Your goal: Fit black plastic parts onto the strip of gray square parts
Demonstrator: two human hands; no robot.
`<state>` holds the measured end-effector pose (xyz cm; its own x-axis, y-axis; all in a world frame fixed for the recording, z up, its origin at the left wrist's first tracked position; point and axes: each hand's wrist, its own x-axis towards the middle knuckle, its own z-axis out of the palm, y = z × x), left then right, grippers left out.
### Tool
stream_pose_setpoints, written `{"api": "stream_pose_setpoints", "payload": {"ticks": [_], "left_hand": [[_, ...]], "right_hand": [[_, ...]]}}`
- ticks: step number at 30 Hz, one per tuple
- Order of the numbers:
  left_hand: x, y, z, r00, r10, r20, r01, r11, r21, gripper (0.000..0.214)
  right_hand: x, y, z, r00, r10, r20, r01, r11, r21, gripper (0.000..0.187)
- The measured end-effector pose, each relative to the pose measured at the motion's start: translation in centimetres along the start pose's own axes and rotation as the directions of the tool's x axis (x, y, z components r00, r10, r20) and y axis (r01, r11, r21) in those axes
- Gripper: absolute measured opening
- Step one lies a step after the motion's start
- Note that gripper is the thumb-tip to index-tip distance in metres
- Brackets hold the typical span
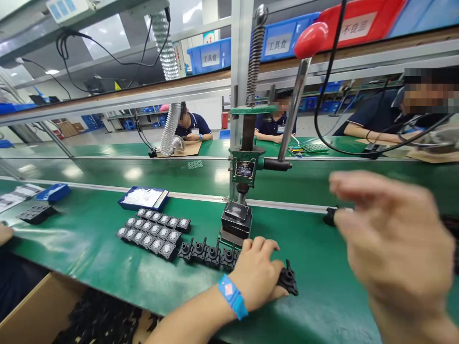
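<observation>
Curling round a black part (289, 279) to the front right of the hand press (246, 160), a worker's left hand (256, 273) hides how firmly its fingers hold; the blurred right hand (398, 243) hangs farther right, thumb and fingers apart. Probably light, stiff plastic, the part is best pinched by its sides, clear of its prong (288, 264).

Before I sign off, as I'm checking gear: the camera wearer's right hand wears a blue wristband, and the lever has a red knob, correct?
Not quite: the head view shows the left hand wearing the blue wristband, not the right hand. The lever does have a red knob.
</observation>
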<state>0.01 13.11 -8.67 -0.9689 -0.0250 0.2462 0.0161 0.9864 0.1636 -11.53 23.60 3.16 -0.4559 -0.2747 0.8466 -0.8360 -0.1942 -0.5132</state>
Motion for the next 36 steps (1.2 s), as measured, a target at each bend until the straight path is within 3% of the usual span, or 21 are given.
{"api": "stream_pose_setpoints", "payload": {"ticks": [3,5,8,11,13,16,21,25,29,32,36], "left_hand": [[0.7,0.5,2.1,0.997,-0.053,0.05,0.05,0.997,0.066,0.043],[0.3,0.1,1.6,0.995,-0.092,0.031,0.09,0.994,0.067,0.054],[-3.0,-2.1,-1.4,0.986,-0.164,-0.042,0.166,0.985,0.054,0.091],[-8.1,-5.9,-5.1,0.917,-0.391,-0.074,0.398,0.897,0.194,0.093],[-11.1,-8.5,-6.6,0.855,-0.515,-0.056,0.505,0.803,0.316,0.084],[-13.3,-11.2,-7.1,0.832,-0.547,0.089,0.476,0.788,0.39,0.075],[-12.2,-12.8,-6.2,0.814,-0.5,0.295,0.376,0.841,0.388,0.069],[-11.8,-14.0,-5.7,0.796,-0.478,0.371,0.363,0.868,0.339,0.068],[-12.3,-15.4,-4.1,0.776,-0.477,0.414,0.398,0.878,0.265,0.06],[-12.1,-14.8,-2.9,0.786,-0.441,0.433,0.387,0.898,0.212,0.055],[-10.2,-10.5,-2.2,0.812,-0.37,0.451,0.325,0.929,0.177,0.049]], "right_hand": [[-8.0,2.8,-2.1,0.967,0.105,0.233,-0.038,0.961,-0.273,0.024],[-11.9,5.0,-2.9,0.893,0.24,0.381,-0.097,0.928,-0.359,0.034],[-15.7,7.2,-3.3,0.74,0.438,0.511,-0.205,0.87,-0.449,0.051],[-17.2,7.9,-2.6,0.643,0.526,0.557,-0.27,0.836,-0.478,0.051],[-17.2,7.9,-1.8,0.637,0.528,0.561,-0.296,0.84,-0.454,0.048],[-16.9,7.8,-0.5,0.655,0.518,0.55,-0.328,0.851,-0.411,0.046],[-17.0,7.2,1.4,0.663,0.532,0.526,-0.389,0.846,-0.365,0.044],[-17.2,6.3,1.9,0.658,0.527,0.538,-0.434,0.849,-0.302,0.039],[-17.3,6.2,1.6,0.662,0.562,0.496,-0.441,0.827,-0.348,0.035],[-17.4,6.3,0.5,0.673,0.584,0.453,-0.453,0.81,-0.371,0.036],[-17.7,6.6,-2.6,0.683,0.618,0.389,-0.489,0.782,-0.386,0.042]]}}
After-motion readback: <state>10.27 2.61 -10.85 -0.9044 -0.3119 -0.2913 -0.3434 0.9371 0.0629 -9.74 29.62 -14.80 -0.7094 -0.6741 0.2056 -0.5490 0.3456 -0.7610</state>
